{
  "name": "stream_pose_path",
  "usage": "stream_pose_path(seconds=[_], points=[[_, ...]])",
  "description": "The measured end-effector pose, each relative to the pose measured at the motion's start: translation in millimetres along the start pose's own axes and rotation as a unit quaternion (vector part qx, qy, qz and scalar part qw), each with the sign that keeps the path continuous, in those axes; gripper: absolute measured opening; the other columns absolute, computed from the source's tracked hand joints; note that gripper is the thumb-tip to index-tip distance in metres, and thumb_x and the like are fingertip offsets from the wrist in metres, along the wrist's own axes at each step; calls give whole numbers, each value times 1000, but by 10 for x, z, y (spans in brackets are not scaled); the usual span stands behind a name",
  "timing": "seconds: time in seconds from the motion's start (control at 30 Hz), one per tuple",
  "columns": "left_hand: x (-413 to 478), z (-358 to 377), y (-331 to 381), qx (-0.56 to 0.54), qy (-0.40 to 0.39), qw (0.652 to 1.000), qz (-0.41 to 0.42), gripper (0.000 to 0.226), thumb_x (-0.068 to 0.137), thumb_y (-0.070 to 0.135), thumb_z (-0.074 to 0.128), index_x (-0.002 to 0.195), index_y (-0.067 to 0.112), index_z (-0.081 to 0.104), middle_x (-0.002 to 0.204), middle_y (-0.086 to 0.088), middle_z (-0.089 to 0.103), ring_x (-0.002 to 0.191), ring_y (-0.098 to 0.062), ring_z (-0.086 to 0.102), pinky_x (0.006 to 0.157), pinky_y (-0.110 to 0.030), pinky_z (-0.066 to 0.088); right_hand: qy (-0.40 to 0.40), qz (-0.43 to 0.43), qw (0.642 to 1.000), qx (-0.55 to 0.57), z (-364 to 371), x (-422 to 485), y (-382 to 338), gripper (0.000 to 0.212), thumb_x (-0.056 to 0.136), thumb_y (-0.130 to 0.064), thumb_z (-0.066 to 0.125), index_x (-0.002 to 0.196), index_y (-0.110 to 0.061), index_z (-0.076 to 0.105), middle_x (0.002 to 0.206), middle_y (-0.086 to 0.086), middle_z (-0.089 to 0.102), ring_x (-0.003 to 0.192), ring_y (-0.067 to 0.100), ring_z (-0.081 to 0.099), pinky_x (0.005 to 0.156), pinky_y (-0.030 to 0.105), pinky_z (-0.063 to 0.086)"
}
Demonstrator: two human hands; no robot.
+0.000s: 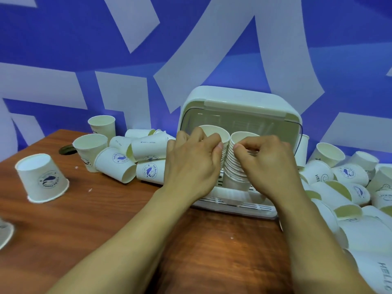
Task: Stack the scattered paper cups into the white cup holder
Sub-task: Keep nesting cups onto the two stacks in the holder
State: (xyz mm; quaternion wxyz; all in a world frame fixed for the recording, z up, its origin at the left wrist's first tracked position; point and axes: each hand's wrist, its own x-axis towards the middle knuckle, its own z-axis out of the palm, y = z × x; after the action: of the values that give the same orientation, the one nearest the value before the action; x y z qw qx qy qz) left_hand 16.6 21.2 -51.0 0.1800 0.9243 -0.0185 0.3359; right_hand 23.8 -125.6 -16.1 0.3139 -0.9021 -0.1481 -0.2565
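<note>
Both hands are in at the white cup holder point(244, 102) and both are busy. The left hand point(191, 164) is wrapped round the upper cups of the left stack point(213, 133), fingertips curled at the rims. The right hand point(265, 164) pinches the rims of the right stack point(234, 169), thumb tip pressed against the ridges.

The two stacks stand side by side in the holder's slotted tray point(233, 205), under the raised clear lid point(244, 126), and their top cups touch. By my read, each hand steadies one column high up, where a tall stack wobbles most, so the nested cups seat down and the columns don't knock each other over.

Each stack runs bottom to top with its long axis close to upright, leaning only slightly. The mouths face up and the narrow bases go down into the tray, so the next cup can drop straight in.

Plenty is left to do. Loose cups point(118, 164) lie on their sides to the holder's left on the wooden counter point(106, 219), with a couple standing upright behind them. One inverted cup point(42, 177) sits well apart near the left edge. A bigger heap point(343, 172) is jumbled against the holder's right side, mouths pointing every way.
</note>
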Motion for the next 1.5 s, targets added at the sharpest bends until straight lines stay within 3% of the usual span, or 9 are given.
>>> stream_pose_path(seconds=[0.3,0.4,0.5,0.63,0.8,0.97,1.17,1.33,1.5], points=[[-72,-102,-186,-112,36,993,-2,32,95,45,47,125,38,55,129,10,44,96,-19,55,76,-35,46,77,-20,997,1,7,-32,-61,15,87,-38,66,87,-26,76,86,-6,70,88,19,62,76,27,42],[-163,-202,-406,-114,102,985,-73,29,93,43,53,121,36,59,126,9,47,101,-12,54,74,-27,39,113,-31,993,31,-48,-44,-153,15,87,-36,68,92,-24,75,89,-6,69,88,16,60,73,11,29],[-300,-297,-772,-123,111,973,-162,23,93,35,58,116,34,63,124,8,48,105,-12,53,81,-27,40,123,-54,987,87,-66,-100,-320,10,86,-32,70,90,-24,74,86,-8,69,80,10,60,72,11,36],[-561,-376,-1266,-106,130,952,-257,24,91,28,59,115,31,62,126,4,49,104,-20,55,84,-33,43,74,-87,985,130,128,-269,-605,7,84,-29,71,89,-25,73,86,-10,68,75,6,62,73,22,46],[-672,-276,-1643,-123,98,926,-342,27,93,29,56,120,28,58,130,-1,45,99,-26,58,84,-32,37,-108,-60,984,125,495,-523,-802,21,80,-37,73,101,-32,69,84,-12,65,80,1,61,69,8,39],[-616,-196,-1717,-133,82,924,-349,22,93,33,56,115,27,57,133,0,45,106,-26,56,87,-34,39,-135,-33,983,120,835,-476,-940,27,81,-35,74,105,-31,63,100,-13,59,79,-3,61,70,3,37],[-614,-188,-1748,-138,73,927,-341,13,94,33,56,105,26,55,117,3,50,103,-25,55,78,-32,36,-90,-16,993,73,1256,-183,-1139,33,85,-31,67,114,-21,55,129,0,46,77,6,62,72,20,30],[-628,-181,-1758,-144,96,927,-333,10,93,30,57,99,26,51,102,9,53,97,-25,55,73,-33,34,-78,14,997,18,1449,-117,-1110,39,87,-27,65,119,-14,47,127,8,49,106,28,54,66,24,19],[-621,-156,-1741,-152,114,926,-325,12,92,30,58,100,28,49,102,4,63,95,-28,58,71,-34,36,-43,9,999,21,1493,-109,-1089,33,87,-16,62,116,-11,47,110,9,65,101,34,58,72,36,32]])
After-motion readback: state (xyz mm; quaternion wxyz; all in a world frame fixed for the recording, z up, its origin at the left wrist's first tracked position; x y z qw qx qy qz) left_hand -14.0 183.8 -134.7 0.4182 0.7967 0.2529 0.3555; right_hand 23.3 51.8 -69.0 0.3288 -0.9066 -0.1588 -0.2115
